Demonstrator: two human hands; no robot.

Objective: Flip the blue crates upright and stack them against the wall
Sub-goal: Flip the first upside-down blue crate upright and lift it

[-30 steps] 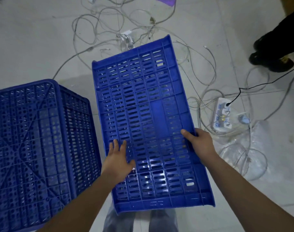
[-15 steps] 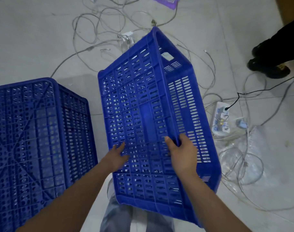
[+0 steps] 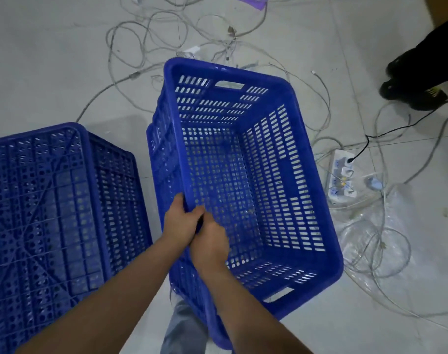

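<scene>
Now we clamp both hands on the left rim of the open-side-up blue crate [image 3: 246, 180] at centre: left hand [image 3: 178, 223] and right hand [image 3: 210, 242] touching, fingers curled over the edge. Its slotted walls and perforated base show. At nine o'clock, a second crate [image 3: 51, 213] sits inverted.

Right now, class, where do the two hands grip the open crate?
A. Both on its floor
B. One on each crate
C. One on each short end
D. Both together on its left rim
D: the left hand and right hand close side by side on the crate at its left rim.
</scene>
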